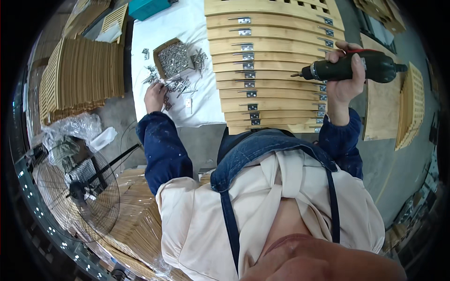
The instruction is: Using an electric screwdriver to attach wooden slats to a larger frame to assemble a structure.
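Observation:
My right hand (346, 89) is wrapped round a dark green power screwdriver (375, 66), whose bit points left over the wooden boards. My left hand (154, 97) rests at a loose pile of metal hinges (178, 86) on the white-covered table. Its fingers are curled at the pile's edge, and what they pinch, if anything, is too small to make out. Just beyond it stands a cardboard box (174, 58) full of small screws. Overlapping light wooden boards (281, 66) lie in a row in front of me, with metal hinges (247, 47) along both ends.
A single hinge (188, 104) lies on the white cloth (206, 114). Stacked slatted wooden panels (86, 75) stand at the left, above a floor fan (77, 189) and plastic wrap. A teal bin (149, 7) sits at the far end. More panels (410, 107) stand at the right.

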A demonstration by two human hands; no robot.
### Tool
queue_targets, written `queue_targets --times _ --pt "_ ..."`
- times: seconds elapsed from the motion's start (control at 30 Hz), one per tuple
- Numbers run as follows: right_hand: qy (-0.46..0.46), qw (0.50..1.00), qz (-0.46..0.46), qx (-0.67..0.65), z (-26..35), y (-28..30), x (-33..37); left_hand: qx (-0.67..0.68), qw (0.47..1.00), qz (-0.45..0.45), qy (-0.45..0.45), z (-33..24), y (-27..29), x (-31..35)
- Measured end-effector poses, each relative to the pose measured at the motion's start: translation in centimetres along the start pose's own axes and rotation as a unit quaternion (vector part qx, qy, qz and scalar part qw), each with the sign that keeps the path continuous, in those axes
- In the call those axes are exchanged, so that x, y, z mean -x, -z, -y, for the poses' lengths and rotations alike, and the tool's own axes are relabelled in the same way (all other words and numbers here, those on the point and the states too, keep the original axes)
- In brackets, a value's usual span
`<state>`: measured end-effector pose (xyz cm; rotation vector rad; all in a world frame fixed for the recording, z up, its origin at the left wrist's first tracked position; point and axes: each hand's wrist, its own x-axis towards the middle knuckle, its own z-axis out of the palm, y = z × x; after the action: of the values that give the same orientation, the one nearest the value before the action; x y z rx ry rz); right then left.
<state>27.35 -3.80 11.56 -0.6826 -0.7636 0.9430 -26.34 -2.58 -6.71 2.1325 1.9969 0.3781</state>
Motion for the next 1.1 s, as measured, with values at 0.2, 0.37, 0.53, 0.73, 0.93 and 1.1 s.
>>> queue_targets --times 0.2,0.37,0.53,0.73,0.93,1.1 --pt "0.023 1.0 -0.012 -0.012 0.7 0.5 0.1 0.362 0.88 -0.19 0.243 1.5 4.2 2.0" --pt "-0.001 1.0 -0.029 0.009 0.1 1.5 0.5 0.676 0.724 -0.088 0.106 -14.0 6.7 -6.7" --pt "0.011 0.999 0.009 0.047 0.9 -0.6 1.2 0.712 0.701 0.036 -0.023 -22.4 5.1 -14.6" --pt "0.041 0.999 -0.011 0.017 1.6 0.5 0.8 0.443 0.884 -0.007 -0.148 -26.7 4.0 -20.9" --pt "0.028 0.999 -0.014 0.02 1.2 0.1 0.7 0.489 0.866 0.07 -0.084 -26.9 3.2 -23.4" --pt "0.006 0.997 -0.01 0.081 0.9 0.2 0.5 0.35 0.904 0.088 -0.228 -25.3 2.5 -23.9"
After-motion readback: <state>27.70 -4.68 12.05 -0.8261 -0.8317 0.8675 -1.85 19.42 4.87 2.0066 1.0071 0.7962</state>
